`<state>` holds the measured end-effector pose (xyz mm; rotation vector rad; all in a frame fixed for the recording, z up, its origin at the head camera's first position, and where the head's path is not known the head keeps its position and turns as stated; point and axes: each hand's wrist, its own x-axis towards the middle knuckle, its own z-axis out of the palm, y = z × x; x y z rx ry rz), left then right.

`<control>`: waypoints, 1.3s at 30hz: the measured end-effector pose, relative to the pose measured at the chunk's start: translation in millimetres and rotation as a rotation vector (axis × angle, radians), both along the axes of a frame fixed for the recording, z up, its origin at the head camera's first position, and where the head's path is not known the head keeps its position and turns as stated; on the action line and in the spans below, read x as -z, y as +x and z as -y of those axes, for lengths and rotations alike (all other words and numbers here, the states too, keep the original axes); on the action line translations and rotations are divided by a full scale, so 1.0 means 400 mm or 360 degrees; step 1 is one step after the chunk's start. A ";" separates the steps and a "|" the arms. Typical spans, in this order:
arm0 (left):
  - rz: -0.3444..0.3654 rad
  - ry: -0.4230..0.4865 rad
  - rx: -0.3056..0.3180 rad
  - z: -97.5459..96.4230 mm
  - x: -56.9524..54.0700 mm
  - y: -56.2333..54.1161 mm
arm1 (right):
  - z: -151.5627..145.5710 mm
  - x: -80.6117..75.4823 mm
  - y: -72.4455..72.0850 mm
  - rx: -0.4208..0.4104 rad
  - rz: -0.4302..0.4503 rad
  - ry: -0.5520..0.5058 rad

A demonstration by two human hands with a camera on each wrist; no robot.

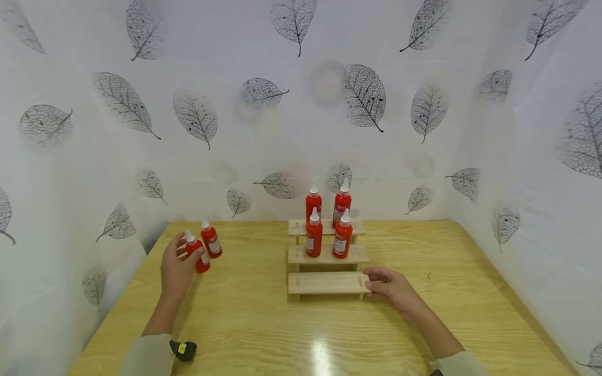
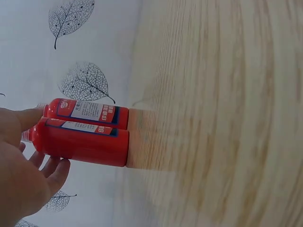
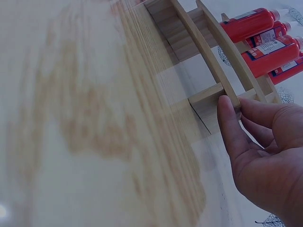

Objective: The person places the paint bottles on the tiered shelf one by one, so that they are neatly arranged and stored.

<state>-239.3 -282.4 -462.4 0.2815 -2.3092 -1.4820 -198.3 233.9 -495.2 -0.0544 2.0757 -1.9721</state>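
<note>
At the left, my left hand curls its fingers and thumb round a red squeeze bottle with a white pointed cap, which stands slightly tilted in the head view. Close beside it is a second red bottle. In the left wrist view the held bottle has its base at the table. My right hand pinches the right end of the lowest step of a three-step wooden stand; the right wrist view shows thumb and fingers on that board's end.
Two red bottles stand on the middle step, one at left and one at right. Two more, a left one and a right one, stand on the top step. A leaf-patterned curtain borders the wooden table.
</note>
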 end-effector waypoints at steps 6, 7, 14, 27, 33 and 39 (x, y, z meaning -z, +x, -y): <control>0.0024 -0.0050 0.0001 -0.002 0.004 -0.007 | -0.002 0.004 -0.002 -0.0011 -0.0015 -0.0004; 0.0031 -0.0062 0.0000 -0.001 0.005 -0.007 | -0.002 0.004 -0.002 -0.0011 -0.0014 -0.0004; 0.0049 -0.0063 -0.0003 0.001 0.008 -0.001 | 0.004 -0.002 0.000 -0.0011 0.0000 -0.0008; -0.0056 -0.0074 -0.0055 -0.011 -0.013 0.048 | 0.002 -0.001 -0.004 -0.0001 0.0003 -0.0016; -0.0100 -0.0082 0.0050 -0.039 -0.040 0.094 | 0.001 0.000 -0.004 -0.0004 0.0000 -0.0024; -0.0074 -0.0035 0.0209 -0.086 -0.069 0.119 | -0.001 0.001 -0.002 -0.0004 0.0007 -0.0021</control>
